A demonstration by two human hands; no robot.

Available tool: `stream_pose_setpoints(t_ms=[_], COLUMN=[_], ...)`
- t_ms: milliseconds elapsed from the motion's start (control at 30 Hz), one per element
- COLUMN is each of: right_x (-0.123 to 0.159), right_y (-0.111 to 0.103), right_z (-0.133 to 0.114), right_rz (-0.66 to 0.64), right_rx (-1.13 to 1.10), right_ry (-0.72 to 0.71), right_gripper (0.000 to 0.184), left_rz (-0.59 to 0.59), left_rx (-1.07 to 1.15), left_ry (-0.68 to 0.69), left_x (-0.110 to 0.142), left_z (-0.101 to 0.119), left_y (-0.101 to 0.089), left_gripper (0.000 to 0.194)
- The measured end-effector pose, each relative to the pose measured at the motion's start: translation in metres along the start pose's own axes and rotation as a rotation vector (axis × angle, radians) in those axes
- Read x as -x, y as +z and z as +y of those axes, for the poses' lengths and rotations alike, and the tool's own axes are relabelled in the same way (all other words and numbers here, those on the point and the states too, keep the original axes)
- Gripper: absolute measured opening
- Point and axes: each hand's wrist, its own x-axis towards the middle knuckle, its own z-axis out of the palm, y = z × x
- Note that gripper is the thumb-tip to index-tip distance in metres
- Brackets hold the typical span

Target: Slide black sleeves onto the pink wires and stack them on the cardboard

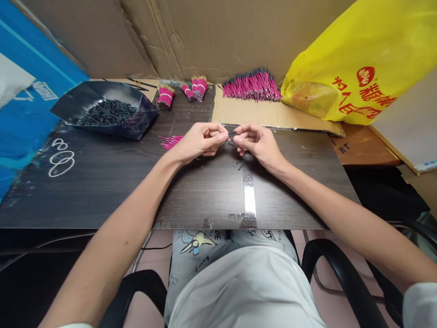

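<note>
Head view: left hand (200, 142) and right hand (256, 142) meet above the dark table (102, 182), both pinching a small black tube (232, 134); pink wires (170, 141) lie by the left hand.

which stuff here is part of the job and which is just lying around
In use:
left hand and right hand, pinching a black tube
pink wires by the left hand
loose tubes
bag of tubes
wire pile
wire bundles

Lying about:
yellow bag
blue box
</note>
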Motion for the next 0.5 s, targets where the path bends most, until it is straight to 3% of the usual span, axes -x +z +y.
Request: stream_pose_setpoints(t_ms=[233, 500], right_x=[-0.0014, 0.0043], right_y=[-0.0027, 0.0057], right_z=[0.001, 0.0016], right_rz=[-0.015, 0.076], right_rx=[-0.021, 0.101], right_ry=[0.067, -0.07], right_gripper=[0.053, 0.031], left_rz=[0.018, -0.002], left_rx=[0.0, -0.019], left_ry=[0.034, 0.006], left_x=[-0.0004, -0.0016], left_z=[-0.0007, -0.0026], left_y=[0.0021, 0.0014], left_gripper=[0.042, 0.043])
